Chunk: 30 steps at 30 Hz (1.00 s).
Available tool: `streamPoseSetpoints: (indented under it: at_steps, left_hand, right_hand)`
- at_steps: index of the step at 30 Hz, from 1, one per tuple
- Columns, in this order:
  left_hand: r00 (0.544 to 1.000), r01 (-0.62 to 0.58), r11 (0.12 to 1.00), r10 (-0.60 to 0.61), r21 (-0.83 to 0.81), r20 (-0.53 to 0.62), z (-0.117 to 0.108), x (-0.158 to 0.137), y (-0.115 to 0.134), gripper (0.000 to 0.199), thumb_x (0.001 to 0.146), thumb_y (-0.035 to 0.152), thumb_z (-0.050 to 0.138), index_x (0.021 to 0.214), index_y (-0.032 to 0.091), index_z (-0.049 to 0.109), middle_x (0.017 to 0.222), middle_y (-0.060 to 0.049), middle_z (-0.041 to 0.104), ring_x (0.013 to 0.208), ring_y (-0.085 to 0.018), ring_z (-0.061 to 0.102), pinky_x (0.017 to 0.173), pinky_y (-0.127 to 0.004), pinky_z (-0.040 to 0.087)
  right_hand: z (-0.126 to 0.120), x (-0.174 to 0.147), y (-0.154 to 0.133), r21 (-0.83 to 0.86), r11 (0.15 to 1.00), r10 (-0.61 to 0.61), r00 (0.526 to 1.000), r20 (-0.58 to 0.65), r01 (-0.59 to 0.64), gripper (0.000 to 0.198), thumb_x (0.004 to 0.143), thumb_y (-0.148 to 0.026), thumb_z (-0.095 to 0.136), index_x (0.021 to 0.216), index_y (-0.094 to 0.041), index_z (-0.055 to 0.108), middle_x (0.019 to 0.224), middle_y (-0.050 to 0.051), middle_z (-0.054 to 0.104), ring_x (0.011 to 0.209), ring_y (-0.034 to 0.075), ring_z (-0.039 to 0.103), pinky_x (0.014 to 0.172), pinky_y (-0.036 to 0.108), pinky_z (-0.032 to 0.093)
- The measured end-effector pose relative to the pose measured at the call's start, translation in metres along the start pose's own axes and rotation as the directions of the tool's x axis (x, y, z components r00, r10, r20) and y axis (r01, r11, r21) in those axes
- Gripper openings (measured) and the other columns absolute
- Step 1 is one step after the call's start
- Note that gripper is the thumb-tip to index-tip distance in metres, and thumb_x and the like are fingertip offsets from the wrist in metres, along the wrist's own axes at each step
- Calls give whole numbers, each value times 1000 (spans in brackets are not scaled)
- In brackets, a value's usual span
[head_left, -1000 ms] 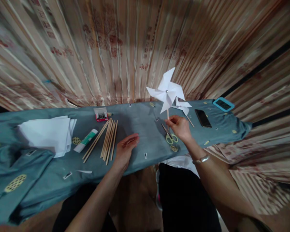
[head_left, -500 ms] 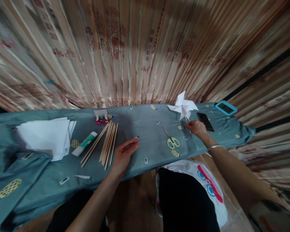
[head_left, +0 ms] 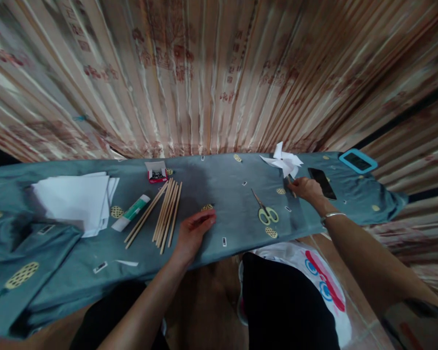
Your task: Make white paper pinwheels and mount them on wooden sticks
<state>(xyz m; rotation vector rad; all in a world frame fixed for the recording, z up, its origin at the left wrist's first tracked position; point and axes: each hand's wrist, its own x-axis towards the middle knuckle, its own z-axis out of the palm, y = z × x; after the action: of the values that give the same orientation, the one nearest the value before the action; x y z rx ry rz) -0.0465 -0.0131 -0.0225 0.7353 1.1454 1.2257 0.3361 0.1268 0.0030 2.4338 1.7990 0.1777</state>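
On the right side of the table, my right hand [head_left: 306,188] grips the wooden stick of a white paper pinwheel [head_left: 286,166]. The pinwheel's blades are tilted close to the cloth, and the stick shows just below them by my fingers. My left hand [head_left: 192,234] hovers over the front middle of the table, its fingers loosely curled and apart from the thumb, with nothing visible in it. Several wooden sticks [head_left: 167,214] lie just left of this hand. Between my hands rest scissors [head_left: 265,210] with yellow-green handles.
Stacked white paper [head_left: 73,199] lies at the left, near a green-and-white glue tube [head_left: 131,213]. An open red box [head_left: 156,174] of small dark pins stands behind the sticks. A phone [head_left: 321,183] and blue-framed device [head_left: 357,160] lie right. A curtain [head_left: 204,87] hangs behind.
My right hand has lowered the pinwheel, and its blades look flatter toward the table. My left hand stays nearly in place. The whole view has shifted slightly.
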Motion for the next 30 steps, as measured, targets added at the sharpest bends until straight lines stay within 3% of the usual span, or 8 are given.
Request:
streamPoseSetpoints:
  at_steps: [4, 6, 10, 14, 18, 22, 27, 30]
  left_hand:
    - [1000, 0, 1000, 0, 7, 22, 0, -1, -2, 31, 59, 37, 82, 84, 20, 78, 86, -6, 77, 83, -21, 69, 86, -35, 52]
    - [999, -19, 1000, 19, 20, 35, -1, 0, -4, 31, 60, 38, 81, 84, 19, 78, 86, -6, 77, 81, -21, 69, 85, -35, 53]
    - [997, -59, 995, 55, 83, 53, -4, -1, -10, 27, 63, 35, 78, 84, 18, 78, 84, -7, 77, 81, -21, 69, 82, -35, 54]
    - [995, -92, 986, 85, 141, 53, -9, -6, -9, 20, 67, 30, 75, 82, 18, 77, 82, -6, 76, 79, -21, 69, 79, -34, 54]
    - [981, -196, 945, 186, 263, 59, -25, -11, 2, 13, 73, 24, 70, 84, 20, 77, 85, -5, 74, 79, -20, 67, 78, -32, 53]
    - [897, -417, 672, 413, 612, 158, -52, -9, 12, 20, 82, 18, 61, 96, 20, 75, 98, -8, 73, 93, -23, 66, 90, -36, 51]
    - [845, -417, 272, 466, 868, 260, -78, -4, 16, 30, 83, 11, 59, 111, 15, 70, 111, -13, 69, 106, -29, 60, 98, -45, 47]
    - [846, -397, 135, 437, 908, 305, -82, -5, 17, 31, 82, 10, 58, 112, 14, 69, 112, -14, 68, 105, -30, 59, 96, -46, 48]
  right_hand:
    - [-17, -27, -14, -41, 999, -10, 1000, -19, 9, 37, 90, -39, 56, 97, -7, 73, 97, 25, 73, 94, 35, 71, 75, 37, 48]
    - [-24, -48, -30, 27, 995, -98, 989, -107, 101, 34, 91, -32, 53, 103, -6, 71, 94, 26, 73, 91, 36, 71, 74, 38, 47]
    - [-28, -95, -83, 151, 951, -250, 958, -139, 270, 31, 94, -34, 48, 112, -20, 69, 96, 12, 77, 88, 25, 72, 72, 29, 48]
    - [-24, -136, -146, 477, 760, -400, 896, -193, 442, 25, 91, -27, 49, 100, -23, 73, 99, 7, 78, 87, 22, 72, 75, 28, 49]
    - [-17, -165, -195, 749, 515, -435, 880, -192, 418, 23, 90, -31, 52, 91, -24, 73, 86, 2, 78, 79, 20, 72, 73, 28, 51]
    - [-5, -181, -221, 820, 391, -453, 863, -225, 418, 23, 90, -27, 51, 94, -23, 73, 96, 4, 78, 89, 22, 72, 82, 31, 52]
    - [-1, -182, -235, 812, 346, -513, 819, -256, 471, 24, 91, -23, 51, 102, -19, 72, 105, 9, 76, 98, 23, 70, 91, 33, 50]
    - [-3, -179, -244, 832, 315, -511, 820, -256, 456, 22, 90, -22, 52, 102, -20, 71, 104, 9, 75, 96, 23, 69, 91, 34, 50]
